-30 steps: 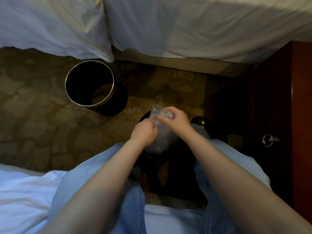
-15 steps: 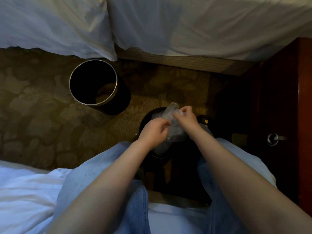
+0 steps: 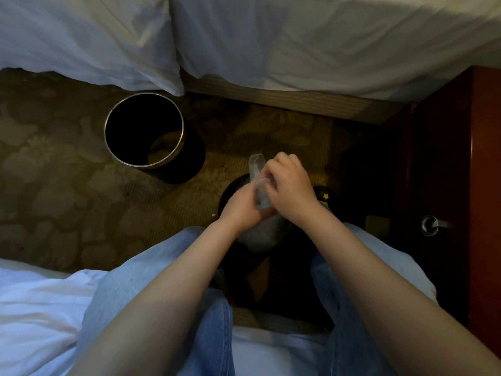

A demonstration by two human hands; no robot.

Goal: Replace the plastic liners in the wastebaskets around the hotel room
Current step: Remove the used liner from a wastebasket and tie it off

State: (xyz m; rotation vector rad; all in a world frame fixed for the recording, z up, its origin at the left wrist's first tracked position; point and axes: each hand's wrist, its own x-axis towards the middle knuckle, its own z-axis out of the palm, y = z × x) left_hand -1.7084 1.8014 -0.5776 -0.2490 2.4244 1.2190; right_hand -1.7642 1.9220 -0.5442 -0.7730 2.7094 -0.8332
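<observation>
Hands meet just above a dark round wastebasket [image 3: 226,189] between the person's knees: left hand [image 3: 241,210] and right hand [image 3: 290,191] each clench their grip on a clear crumpled plastic liner [image 3: 257,169]. A second black metal-rimmed wastebasket [image 3: 187,164] stands on the patterned carpet [image 3: 67,185], well apart to the left.

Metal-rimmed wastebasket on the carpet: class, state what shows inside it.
Inside the wastebasket only dark wall and a pale brownish patch at the bottom show; no liner appears. Shadow hides the rest.
</observation>
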